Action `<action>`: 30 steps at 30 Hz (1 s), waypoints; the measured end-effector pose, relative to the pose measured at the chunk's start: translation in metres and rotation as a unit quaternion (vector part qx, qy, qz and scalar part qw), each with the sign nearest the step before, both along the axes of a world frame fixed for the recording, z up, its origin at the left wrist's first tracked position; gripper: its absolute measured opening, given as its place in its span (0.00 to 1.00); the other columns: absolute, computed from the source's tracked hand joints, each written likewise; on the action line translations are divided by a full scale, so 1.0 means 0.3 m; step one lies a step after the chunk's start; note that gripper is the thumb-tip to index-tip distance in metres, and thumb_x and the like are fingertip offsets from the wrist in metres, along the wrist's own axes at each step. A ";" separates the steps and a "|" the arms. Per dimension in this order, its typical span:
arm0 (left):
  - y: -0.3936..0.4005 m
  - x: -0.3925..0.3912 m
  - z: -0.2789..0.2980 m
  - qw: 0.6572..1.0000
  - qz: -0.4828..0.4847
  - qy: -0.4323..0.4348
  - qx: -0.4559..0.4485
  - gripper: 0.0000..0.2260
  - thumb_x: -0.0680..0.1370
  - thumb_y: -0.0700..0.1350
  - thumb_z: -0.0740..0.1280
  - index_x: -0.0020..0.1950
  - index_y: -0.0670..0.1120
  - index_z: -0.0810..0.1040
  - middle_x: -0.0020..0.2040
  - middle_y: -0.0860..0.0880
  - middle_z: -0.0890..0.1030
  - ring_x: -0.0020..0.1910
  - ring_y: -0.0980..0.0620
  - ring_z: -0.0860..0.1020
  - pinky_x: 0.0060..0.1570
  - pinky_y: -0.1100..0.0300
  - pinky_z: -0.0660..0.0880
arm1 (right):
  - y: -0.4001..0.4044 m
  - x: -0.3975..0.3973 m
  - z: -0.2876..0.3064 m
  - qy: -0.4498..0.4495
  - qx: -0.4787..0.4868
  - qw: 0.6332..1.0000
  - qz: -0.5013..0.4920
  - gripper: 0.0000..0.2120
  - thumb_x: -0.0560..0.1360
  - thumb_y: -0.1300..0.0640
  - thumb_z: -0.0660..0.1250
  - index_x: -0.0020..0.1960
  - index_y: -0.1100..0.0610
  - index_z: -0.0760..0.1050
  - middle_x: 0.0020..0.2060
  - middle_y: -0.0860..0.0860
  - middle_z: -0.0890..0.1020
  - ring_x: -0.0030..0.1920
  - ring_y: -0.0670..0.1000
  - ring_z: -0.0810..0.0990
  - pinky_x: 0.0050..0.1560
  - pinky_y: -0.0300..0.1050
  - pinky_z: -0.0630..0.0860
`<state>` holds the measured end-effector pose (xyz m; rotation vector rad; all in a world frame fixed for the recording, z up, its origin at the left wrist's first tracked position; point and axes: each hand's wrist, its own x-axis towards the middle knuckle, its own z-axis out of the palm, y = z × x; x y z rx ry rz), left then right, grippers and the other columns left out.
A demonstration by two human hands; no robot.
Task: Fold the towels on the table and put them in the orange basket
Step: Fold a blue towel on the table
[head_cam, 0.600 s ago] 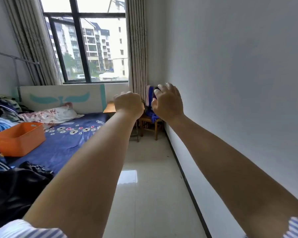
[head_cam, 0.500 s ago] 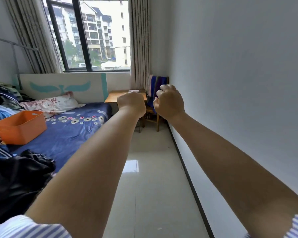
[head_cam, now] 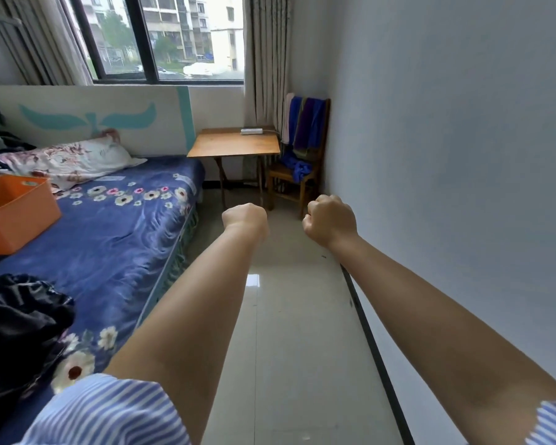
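Your two arms reach out over the floor, and your left hand [head_cam: 245, 219] and right hand [head_cam: 330, 220] are both balled into fists holding nothing. Farther off to your left, one orange basket [head_cam: 15, 213] sits on the bed [head_cam: 116, 239]. Farthest away, one small table [head_cam: 234, 143] stands beside one chair [head_cam: 297, 175], where the towels [head_cam: 305, 123] hang in a bunch you can't count.

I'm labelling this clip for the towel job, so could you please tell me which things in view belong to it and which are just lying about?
Belonging:
towels draped over the chair
orange basket on the bed
left hand and right hand, both fists, holding nothing

Lying about:
small table
white power strip
pillow
dark clothes
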<state>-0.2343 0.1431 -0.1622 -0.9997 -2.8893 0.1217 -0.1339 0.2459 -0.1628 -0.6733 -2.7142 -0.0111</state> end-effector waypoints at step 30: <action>1.694 -1.788 0.074 0.998 -0.027 -0.035 0.047 0.11 0.79 0.44 0.58 0.56 0.42 0.75 0.44 0.46 0.72 0.42 0.47 0.70 0.39 0.58 0.68 | 1.799 -1.726 -0.008 -0.001 -0.043 0.999 -0.029 0.10 0.74 0.61 0.56 0.49 0.64 0.74 0.49 0.60 0.78 0.51 0.59 0.74 0.43 0.44 0.66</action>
